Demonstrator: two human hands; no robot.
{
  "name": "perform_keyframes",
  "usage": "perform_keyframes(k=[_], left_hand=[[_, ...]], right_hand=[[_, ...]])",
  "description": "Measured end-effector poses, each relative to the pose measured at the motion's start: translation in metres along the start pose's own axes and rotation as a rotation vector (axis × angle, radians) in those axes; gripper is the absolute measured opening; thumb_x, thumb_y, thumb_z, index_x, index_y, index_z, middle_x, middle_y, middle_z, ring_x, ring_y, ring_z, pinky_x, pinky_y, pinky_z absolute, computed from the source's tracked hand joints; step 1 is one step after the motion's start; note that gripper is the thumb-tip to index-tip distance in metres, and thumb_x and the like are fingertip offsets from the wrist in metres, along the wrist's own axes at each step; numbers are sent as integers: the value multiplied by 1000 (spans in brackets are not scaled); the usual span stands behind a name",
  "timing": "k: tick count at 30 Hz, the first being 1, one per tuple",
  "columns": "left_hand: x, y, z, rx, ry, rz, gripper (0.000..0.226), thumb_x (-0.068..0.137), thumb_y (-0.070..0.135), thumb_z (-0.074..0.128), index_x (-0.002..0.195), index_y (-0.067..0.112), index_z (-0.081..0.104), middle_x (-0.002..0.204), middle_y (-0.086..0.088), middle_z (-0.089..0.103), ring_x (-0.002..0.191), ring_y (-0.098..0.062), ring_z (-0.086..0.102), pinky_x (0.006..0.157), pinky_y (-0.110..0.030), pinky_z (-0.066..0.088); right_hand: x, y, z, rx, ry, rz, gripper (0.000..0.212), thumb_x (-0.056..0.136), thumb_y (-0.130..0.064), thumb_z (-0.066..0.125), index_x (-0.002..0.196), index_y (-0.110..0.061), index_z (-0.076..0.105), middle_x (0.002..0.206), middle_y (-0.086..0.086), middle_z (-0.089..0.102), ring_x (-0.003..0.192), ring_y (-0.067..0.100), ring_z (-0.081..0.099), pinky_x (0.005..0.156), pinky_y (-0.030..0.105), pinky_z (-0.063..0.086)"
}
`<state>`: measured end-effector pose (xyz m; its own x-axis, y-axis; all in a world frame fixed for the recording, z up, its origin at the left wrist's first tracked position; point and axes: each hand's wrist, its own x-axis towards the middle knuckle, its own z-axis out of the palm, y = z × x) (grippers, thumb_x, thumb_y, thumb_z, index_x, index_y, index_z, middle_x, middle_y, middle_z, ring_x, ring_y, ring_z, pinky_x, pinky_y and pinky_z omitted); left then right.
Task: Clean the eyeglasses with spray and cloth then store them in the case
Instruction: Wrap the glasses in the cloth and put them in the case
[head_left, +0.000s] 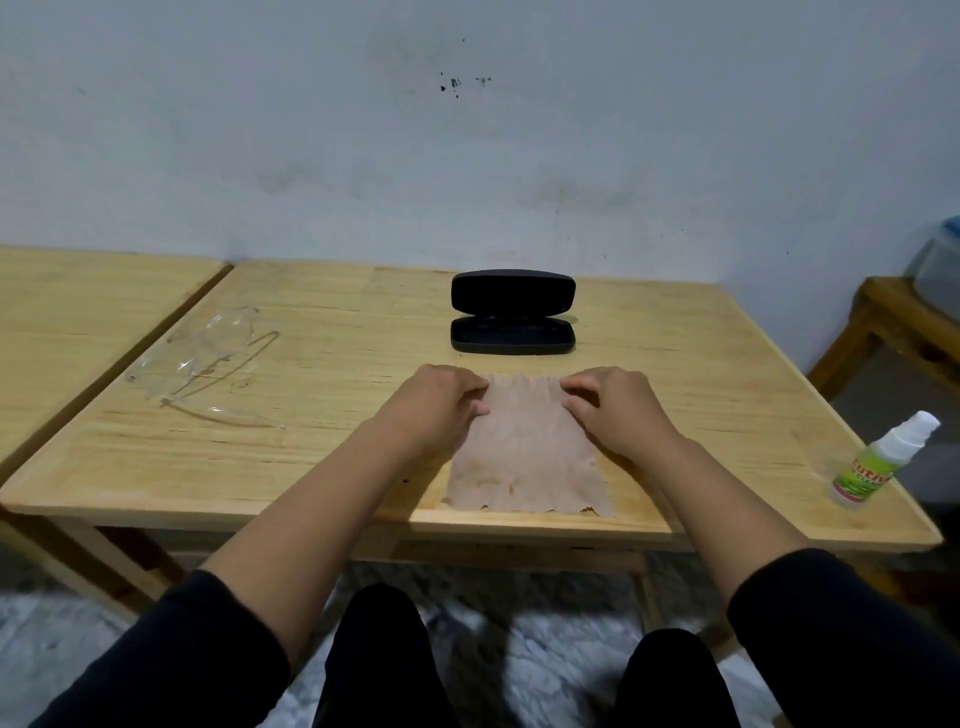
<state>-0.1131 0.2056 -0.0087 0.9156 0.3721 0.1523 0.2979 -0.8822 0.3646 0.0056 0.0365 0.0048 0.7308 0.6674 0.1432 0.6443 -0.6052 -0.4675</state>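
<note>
A thin tan cloth lies flat on the wooden table, near its front edge. My left hand pinches the cloth's far left edge, and my right hand pinches its far right edge. Beyond the cloth stands a black eyeglass case with its lid open; I cannot tell what is inside. Clear transparent eyeglasses rest on the table at the left, temples unfolded. A small spray bottle with a white cap and green label stands at the table's right edge.
A second wooden table adjoins on the left. A wooden stool or stand with a bluish container on it sits at the right. A pale wall runs behind. My knees in dark trousers are below the table's front edge.
</note>
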Motion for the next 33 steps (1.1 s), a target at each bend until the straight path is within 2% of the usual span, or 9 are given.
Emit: perform_keyframes(k=[3,6,8,11,13,18,24,30,33], left_hand=[[3,-4,-1,-1,7,14,31,88,33,57,112,16,63,109,-4,67,100,-22,60,85,-30,49],[-4,-10,-11,-28,69,0,33,90,35,53,118,18,59,118,0,65,112,-20,57,89,-26,43],[-12,-22,-25,-64,125,-32,32,92,32,51,121,20,59,123,0,63,117,-18,54,94,-24,40],[-33,-51,-53,-96,221,-53,26,91,28,53,113,19,64,115,0,67,110,-16,59,91,-18,38],[-54,-72,-71,-86,280,-100,24,92,27,53,110,19,65,110,1,69,104,-14,61,86,-15,37],[-103,-126,-101,11,434,-179,19,87,13,59,104,13,67,103,-5,71,97,-19,64,85,-23,43],[-129,-169,-108,155,389,-150,30,82,6,63,110,15,64,114,-9,65,100,-22,63,86,-30,50],[-127,-188,-105,145,369,-162,26,78,6,67,103,14,67,112,-7,65,96,-21,64,84,-30,52],[-125,-194,-108,77,439,-142,18,79,2,64,94,11,70,103,-9,68,94,-21,64,82,-26,51]], right_hand=[[9,3,0,-70,-5,-19,22,89,-17,58,104,-8,71,109,8,70,105,23,61,90,28,45],[22,-10,-1,19,42,-38,26,89,-20,59,112,-13,67,119,5,66,112,19,58,91,20,37],[34,-33,-1,91,46,-128,25,88,-16,60,112,-14,68,115,4,67,106,16,60,88,14,36],[53,-80,9,170,-3,-272,21,86,-12,62,105,-12,71,105,4,70,94,16,64,85,16,41],[64,-112,25,194,-58,-364,20,86,-12,62,103,-12,72,103,4,71,92,18,64,89,25,48],[82,-189,74,191,-165,-548,24,86,-9,60,108,-12,69,110,7,69,98,22,62,91,29,45],[93,-250,127,114,-159,-702,31,85,-6,59,115,-10,65,122,8,64,118,22,51,98,21,30],[102,-269,160,77,-131,-741,32,83,-6,62,114,-13,64,118,8,60,112,21,53,97,26,39],[103,-273,162,89,-90,-755,25,83,0,60,106,-7,68,106,12,65,106,25,55,88,33,45]])
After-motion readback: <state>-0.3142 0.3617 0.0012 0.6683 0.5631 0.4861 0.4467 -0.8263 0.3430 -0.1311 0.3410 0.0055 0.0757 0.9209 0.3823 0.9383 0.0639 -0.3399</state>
